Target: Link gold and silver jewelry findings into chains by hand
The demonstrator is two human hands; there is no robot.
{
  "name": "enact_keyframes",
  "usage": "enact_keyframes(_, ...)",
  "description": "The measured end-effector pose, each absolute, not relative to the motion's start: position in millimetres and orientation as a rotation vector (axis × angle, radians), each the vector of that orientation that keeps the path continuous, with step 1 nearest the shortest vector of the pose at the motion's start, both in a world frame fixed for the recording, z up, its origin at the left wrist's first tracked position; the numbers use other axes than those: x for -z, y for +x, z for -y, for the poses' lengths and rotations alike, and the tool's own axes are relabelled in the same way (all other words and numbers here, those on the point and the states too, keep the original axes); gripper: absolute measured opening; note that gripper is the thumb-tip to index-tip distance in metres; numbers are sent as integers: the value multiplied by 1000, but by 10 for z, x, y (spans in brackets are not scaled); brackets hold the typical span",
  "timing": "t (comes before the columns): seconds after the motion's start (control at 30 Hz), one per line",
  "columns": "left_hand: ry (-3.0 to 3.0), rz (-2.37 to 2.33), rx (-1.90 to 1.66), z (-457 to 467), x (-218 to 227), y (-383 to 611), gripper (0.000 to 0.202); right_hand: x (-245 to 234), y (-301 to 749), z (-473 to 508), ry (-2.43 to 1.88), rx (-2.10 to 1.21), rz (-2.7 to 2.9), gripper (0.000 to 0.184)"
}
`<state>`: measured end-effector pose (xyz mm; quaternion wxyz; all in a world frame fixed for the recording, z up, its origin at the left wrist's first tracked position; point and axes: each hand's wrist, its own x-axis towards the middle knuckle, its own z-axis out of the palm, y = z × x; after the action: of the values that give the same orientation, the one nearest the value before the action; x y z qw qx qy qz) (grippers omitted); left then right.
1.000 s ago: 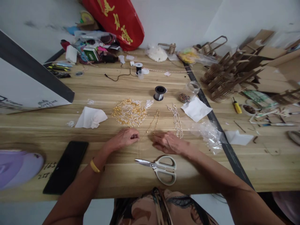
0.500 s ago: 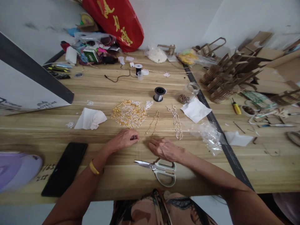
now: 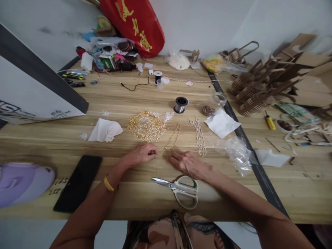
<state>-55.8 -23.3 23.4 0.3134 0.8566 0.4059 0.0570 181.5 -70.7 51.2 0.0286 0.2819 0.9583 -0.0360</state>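
Note:
A thin gold beaded chain (image 3: 178, 131) lies in a narrow loop on the wooden table. One of its strands runs down to the pinched fingertips of my left hand (image 3: 142, 153), and a fine clear thread (image 3: 158, 170) trails below them. My right hand (image 3: 187, 164) rests on the table with its fingers together, close to the end of the other strand; what its fingertips hold, if anything, is hidden. Beyond my left hand sits a tangled heap of gold and silver bead chains (image 3: 147, 126). Scissors (image 3: 176, 186) with pale handles lie slightly spread below my right hand.
Right of the gold chain are silver beaded chains (image 3: 200, 138), white paper (image 3: 222, 123) and clear plastic bags (image 3: 240, 155). A wire spool (image 3: 181, 104) stands behind. On the left lie a crumpled tissue (image 3: 105, 130) and a black phone (image 3: 77, 183). Small woven baskets (image 3: 249, 93) are piled far right.
The whole view has shifted a little, so everything appears slightly farther right. Both hands keep nearly the same place and pose beside the gold chain.

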Motion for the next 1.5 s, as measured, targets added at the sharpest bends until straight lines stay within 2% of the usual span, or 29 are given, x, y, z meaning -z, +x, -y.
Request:
enact_keyframes(0.23,2147,-1061,-234,183,-261,-636,17,-265,1743,727,761,167,-3145,11)
enact_keyframes(0.47,1849,-1347,-807,17,-268,-840,19,-88,1800,689,879,361,-3408,14)
enact_keyframes(0.6,1727,-1435,-951,-55,-203,-927,20,17,1848,619,1044,394,-3462,14)
enact_keyframes(0.8,1786,-1543,-966,-83,-167,-987,20,71,1865,552,1199,589,-3499,13)
enact_keyframes(1.23,2113,-1678,-904,-116,-98,-1030,14,78,1884,561,1221,585,-3439,20)
enact_keyframes(1.5,2287,-1758,-752,-114,-130,-1071,19,58,1874,561,1211,583,-3449,18)
